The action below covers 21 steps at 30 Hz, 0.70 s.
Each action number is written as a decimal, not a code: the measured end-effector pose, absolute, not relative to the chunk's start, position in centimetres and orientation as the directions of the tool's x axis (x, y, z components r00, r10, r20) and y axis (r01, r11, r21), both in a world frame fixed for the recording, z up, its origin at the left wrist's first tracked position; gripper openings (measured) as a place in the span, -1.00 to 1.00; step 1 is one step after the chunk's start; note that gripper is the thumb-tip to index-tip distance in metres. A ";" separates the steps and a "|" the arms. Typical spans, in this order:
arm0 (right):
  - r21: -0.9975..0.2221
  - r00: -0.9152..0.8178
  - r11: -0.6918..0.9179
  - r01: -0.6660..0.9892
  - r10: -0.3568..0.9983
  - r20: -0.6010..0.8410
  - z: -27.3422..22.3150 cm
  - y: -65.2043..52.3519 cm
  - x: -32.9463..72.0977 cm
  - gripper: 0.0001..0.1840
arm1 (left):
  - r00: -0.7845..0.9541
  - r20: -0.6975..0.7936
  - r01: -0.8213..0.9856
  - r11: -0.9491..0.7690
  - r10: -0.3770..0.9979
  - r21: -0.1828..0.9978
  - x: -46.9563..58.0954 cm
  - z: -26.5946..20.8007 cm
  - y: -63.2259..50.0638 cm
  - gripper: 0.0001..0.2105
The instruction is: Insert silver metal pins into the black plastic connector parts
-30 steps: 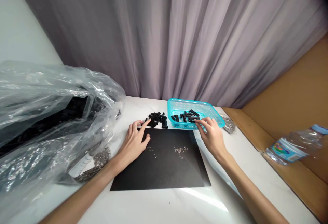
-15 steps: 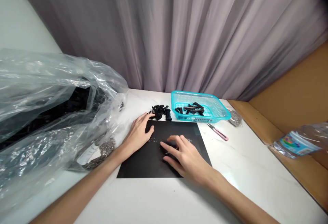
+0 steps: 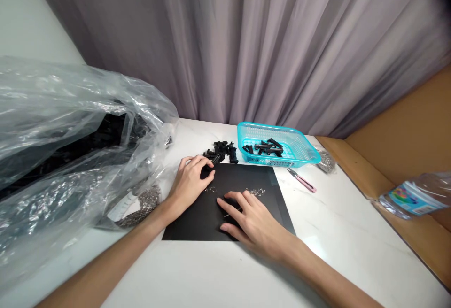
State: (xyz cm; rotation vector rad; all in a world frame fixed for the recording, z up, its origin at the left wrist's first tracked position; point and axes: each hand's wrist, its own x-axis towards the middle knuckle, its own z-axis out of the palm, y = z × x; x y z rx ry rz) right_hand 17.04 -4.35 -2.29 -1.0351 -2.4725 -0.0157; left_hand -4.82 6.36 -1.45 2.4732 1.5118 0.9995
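Note:
My left hand (image 3: 192,180) is at the back left of a black mat (image 3: 190,227). Its thumb and forefinger close around a slim black plastic part (image 3: 216,159) at the near side of a small pile of black plastic parts (image 3: 225,148). Over the middle of the mat hovers my right hand (image 3: 252,219), its fingers spread apart and curved. A thin metal piece (image 3: 227,215) shows between its thumb and forefinger, apparently lying on the mat. Small metal pieces (image 3: 256,191) lie just behind that hand, and a few more metal bits (image 3: 211,189) are scattered near my left thumb.
A turquoise basket (image 3: 299,160) with black parts stands behind the mat. Thread snips (image 3: 302,180) with a pink handle lie to the right. Large clear bags (image 3: 141,96) and a bag of metal pieces (image 3: 148,200) fill the left. A plastic bottle (image 3: 416,197) lies by the cardboard at right.
My left fingers have gone from reaching toward the pile to closing on a black part at its edge. My right hand has shifted slightly left, uncovering more metal pieces.

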 end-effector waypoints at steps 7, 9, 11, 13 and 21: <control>-0.272 -0.530 0.698 0.663 0.694 0.487 -2.8 -3.9 17.1 -0.77 | 0.276 0.488 0.731 -0.510 0.828 0.453 -4.8 -1.8 6.7 -0.89; -0.287 -0.505 0.688 0.667 0.700 0.505 -2.9 -3.8 17.2 -0.77 | 0.269 0.489 0.727 -0.509 0.829 0.462 -4.8 -1.9 6.8 -0.82; -0.318 -0.483 0.677 0.664 0.713 0.509 -3.0 -3.8 17.4 -0.78 | 0.272 0.482 0.726 -0.507 0.833 0.466 -4.8 -2.1 6.9 -0.78; -0.361 -0.466 0.670 0.649 0.725 0.507 -3.2 -3.8 17.6 -0.80 | 0.281 0.470 0.724 -0.506 0.837 0.469 -4.9 -2.2 7.1 -0.75; -0.421 -0.379 0.655 0.627 0.729 0.570 -3.4 -3.8 17.9 -0.79 | 0.296 0.444 0.725 -0.501 0.846 0.472 -5.2 -2.7 7.5 -0.77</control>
